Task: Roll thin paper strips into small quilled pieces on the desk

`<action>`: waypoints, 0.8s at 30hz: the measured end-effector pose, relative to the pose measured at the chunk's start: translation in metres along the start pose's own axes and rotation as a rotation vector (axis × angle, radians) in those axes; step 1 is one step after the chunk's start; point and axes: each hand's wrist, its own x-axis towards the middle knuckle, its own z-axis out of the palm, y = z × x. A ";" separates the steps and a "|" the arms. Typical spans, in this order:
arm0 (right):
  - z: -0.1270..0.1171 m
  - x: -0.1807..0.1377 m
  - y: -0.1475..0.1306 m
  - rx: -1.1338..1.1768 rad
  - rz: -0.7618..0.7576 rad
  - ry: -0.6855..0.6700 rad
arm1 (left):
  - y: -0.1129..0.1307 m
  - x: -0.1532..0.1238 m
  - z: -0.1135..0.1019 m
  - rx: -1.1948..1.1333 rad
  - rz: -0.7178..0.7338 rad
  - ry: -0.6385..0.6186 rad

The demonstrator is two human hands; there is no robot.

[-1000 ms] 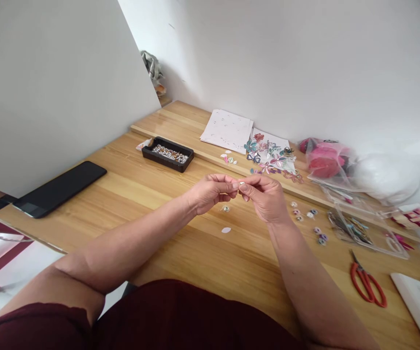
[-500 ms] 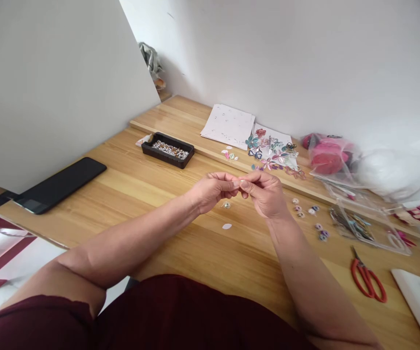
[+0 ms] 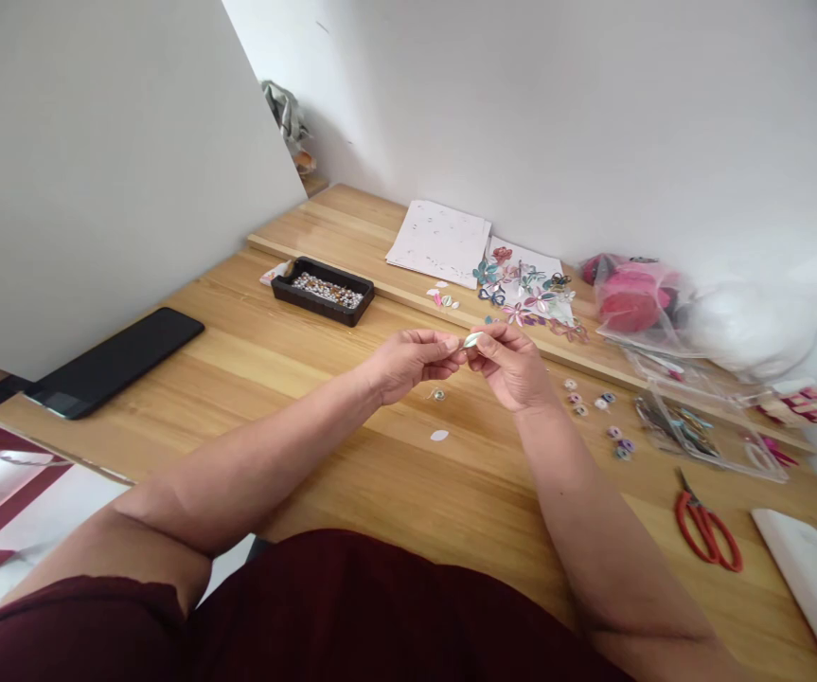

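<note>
A small leaf-shaped petal [image 3: 471, 340], pale green and white, is held up over the wooden table between both hands. My right hand [image 3: 513, 367] grips it with thumb and fingers. At its left tip, my left hand [image 3: 414, 364] is closed in a pinch; any thread there is too fine to see. Beneath the hands lies a small spool [image 3: 438, 394] with pale thread. Nearer to me, a single white petal-shaped piece [image 3: 439, 436] rests flat on the tabletop.
Left of the hands is a black tray [image 3: 323, 292] of beads, with a black phone [image 3: 116, 362] farther left. Finished flowers [image 3: 522, 289] lie on the raised back ledge. To the right are thread spools [image 3: 619, 442], a clear box [image 3: 724, 431], red-handled scissors [image 3: 707, 526] and a white case [image 3: 806, 583].
The petal has come into clear sight between the fingers, where before only a speck showed. The hands have parted slightly and turned. The whole view has shifted a little.
</note>
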 end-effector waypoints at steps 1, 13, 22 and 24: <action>-0.002 0.000 -0.002 0.003 -0.003 0.008 | 0.001 0.000 -0.001 0.009 -0.001 -0.004; 0.005 -0.005 -0.013 -0.073 0.025 0.031 | 0.001 0.000 -0.003 0.089 -0.021 0.010; 0.005 -0.007 -0.013 -0.059 0.046 0.019 | 0.003 0.001 -0.002 -0.008 -0.088 0.051; 0.006 -0.007 -0.012 -0.060 0.039 0.023 | 0.003 0.002 -0.002 -0.006 -0.092 0.054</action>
